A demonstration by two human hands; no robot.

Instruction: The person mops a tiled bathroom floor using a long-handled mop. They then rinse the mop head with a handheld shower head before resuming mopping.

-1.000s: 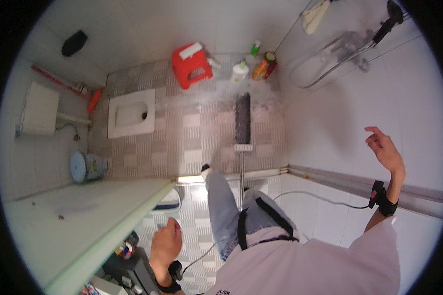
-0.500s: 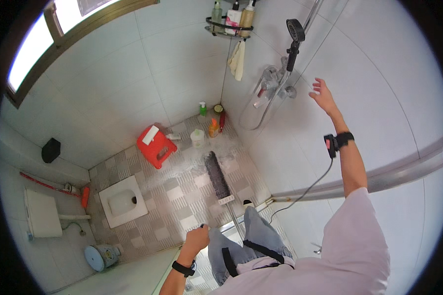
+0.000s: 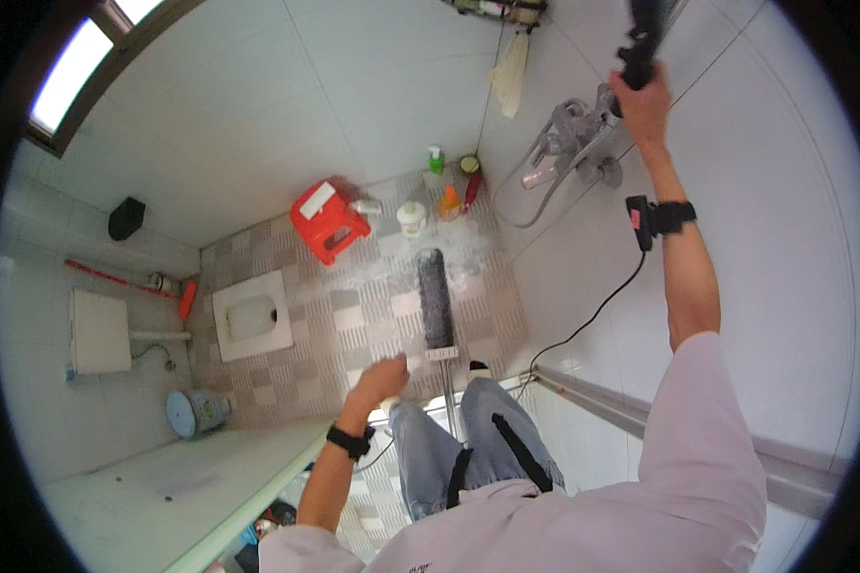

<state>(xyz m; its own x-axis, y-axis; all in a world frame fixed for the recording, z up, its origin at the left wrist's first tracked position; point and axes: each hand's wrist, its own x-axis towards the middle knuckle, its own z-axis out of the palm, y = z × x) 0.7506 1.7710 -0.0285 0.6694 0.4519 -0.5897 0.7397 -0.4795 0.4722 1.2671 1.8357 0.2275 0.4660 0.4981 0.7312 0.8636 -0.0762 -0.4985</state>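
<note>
Head view, shower handset (image 3: 639,55): black, upper right, its long axis running nearly vertical, rising from the right hand
Right hand (image 3: 645,103): gripping the handle; lying nearer than the left
Left hand (image 3: 380,380): curling at lower centre; contents cannot be told
Hose (image 3: 548,202): grey, looping
Mop (image 3: 436,301): fluffy, grey, resting centrally on patterned floor (image 3: 349,334)

Grey-and-beige floor (image 3: 354,315) spreading out ahead of the left fingers (image 3: 389,369), and it's a busy pattern! White tiled wall (image 3: 774,191) just behind the right fingers (image 3: 626,94); far to their left, a brown-framed window (image 3: 72,76), blazing bright! Left of the left fingers, there's the squat toilet (image 3: 251,298), the cistern (image 3: 100,331) beyond it, a red stool (image 3: 331,212) up ahead, a pale panel (image 3: 153,487) slanting below!
</note>
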